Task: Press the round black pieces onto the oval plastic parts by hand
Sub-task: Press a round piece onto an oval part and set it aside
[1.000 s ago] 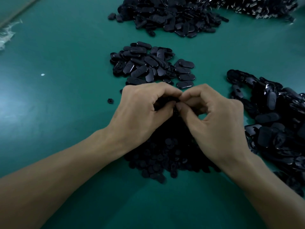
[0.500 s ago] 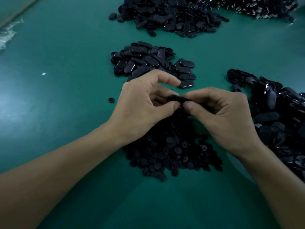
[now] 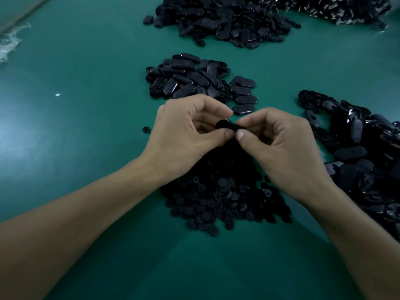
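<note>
Item 1. I log one oval plastic part [image 3: 229, 126], black, held clear of the green table [image 3: 86, 126] between both hands, above the far edge of the heap of round black pieces [image 3: 220, 191]. Fingers cover most of it, so I cannot tell whether a round piece sits on it.

Item 2. Left hand [image 3: 186, 135]: fingers curled, pinching the part's left end between thumb and forefinger.

Item 3. Right hand [image 3: 281, 146]: fingers curled, pinching the right end the same way. I see the two thumb tips just beside each other on the part's near side.

Item 4. The heap of round black pieces lies on the table directly under the hands, between the forearms.

Item 5. Stray round piece [image 3: 146, 129]: alone on the table, just left of the left hand.

Item 6. Small pile of oval parts [image 3: 194, 81]: beyond the hands, near them.

Item 7. Large right-hand pile [image 3: 363, 152] of glossy black parts: beside the right wrist, running to the picture's edge.

Item 8. Far pile [image 3: 225, 20] of black parts, and beside it a corner pile [image 3: 342, 9] with metallic glints, too small for me to identify.

Item 9. White speck [image 3: 57, 95] and clear film scrap [image 3: 8, 44], well to the left.
</note>
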A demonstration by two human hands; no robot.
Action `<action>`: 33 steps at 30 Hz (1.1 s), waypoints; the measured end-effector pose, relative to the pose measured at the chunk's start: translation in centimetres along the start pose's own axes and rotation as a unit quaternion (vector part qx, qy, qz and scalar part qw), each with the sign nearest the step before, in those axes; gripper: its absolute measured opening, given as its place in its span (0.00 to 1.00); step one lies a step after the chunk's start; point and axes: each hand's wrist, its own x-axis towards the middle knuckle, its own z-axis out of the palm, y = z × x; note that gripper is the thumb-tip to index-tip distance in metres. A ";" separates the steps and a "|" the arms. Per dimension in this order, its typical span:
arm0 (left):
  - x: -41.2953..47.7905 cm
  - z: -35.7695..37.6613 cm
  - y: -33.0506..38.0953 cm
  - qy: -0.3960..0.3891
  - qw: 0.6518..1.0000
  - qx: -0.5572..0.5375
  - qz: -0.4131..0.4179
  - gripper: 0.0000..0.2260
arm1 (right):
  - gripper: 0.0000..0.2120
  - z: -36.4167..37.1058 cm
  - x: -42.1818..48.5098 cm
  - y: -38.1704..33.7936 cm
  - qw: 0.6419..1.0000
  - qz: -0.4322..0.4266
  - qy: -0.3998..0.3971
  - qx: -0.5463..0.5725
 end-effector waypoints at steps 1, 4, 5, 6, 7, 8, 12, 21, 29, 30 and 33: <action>0.0 0.0 -0.1 0.001 1.000 0.001 -0.002 0.13 | 0.05 0.1 0.0 0.0 1.000 -0.002 0.003 0.001; 0.1 -0.1 -0.2 -0.003 1.000 -0.010 -0.006 0.13 | 0.06 0.1 0.0 -0.1 1.000 -0.011 0.011 0.015; 0.1 -0.2 -0.3 -0.003 1.000 -0.013 -0.005 0.13 | 0.06 0.1 -0.1 -0.1 1.000 -0.016 0.010 0.015; 0.1 -0.2 -0.3 -0.003 1.000 -0.013 -0.004 0.13 | 0.06 0.0 -0.1 -0.1 1.000 -0.021 0.006 0.014; 0.1 -0.2 -0.3 -0.002 1.000 -0.011 -0.004 0.12 | 0.06 0.0 -0.1 -0.1 1.000 -0.025 0.002 0.014; 0.1 -0.2 -0.3 0.000 1.000 -0.008 -0.004 0.12 | 0.07 -0.1 -0.2 -0.1 0.999 -0.028 -0.003 0.017; 0.2 -0.2 -0.3 0.014 1.000 -0.018 0.002 0.11 | 0.10 -0.4 -0.1 -0.1 0.999 -0.038 0.014 0.011; 1.4 -1.4 0.7 0.106 0.982 -0.150 -0.049 0.06 | 0.12 -4.9 0.4 1.8 0.944 0.032 0.085 -0.318; 1.2 -0.8 1.0 0.085 0.974 -0.194 -0.075 0.06 | 0.12 -4.8 0.2 1.4 0.950 0.065 0.008 -0.304; 1.2 -0.8 1.1 0.086 0.975 -0.194 -0.071 0.06 | 0.12 -4.8 0.2 1.4 0.951 0.069 0.007 -0.300; 1.4 -1.3 1.3 0.100 0.983 -0.146 -0.049 0.06 | 0.11 -4.6 0.3 1.5 0.957 0.085 0.003 -0.278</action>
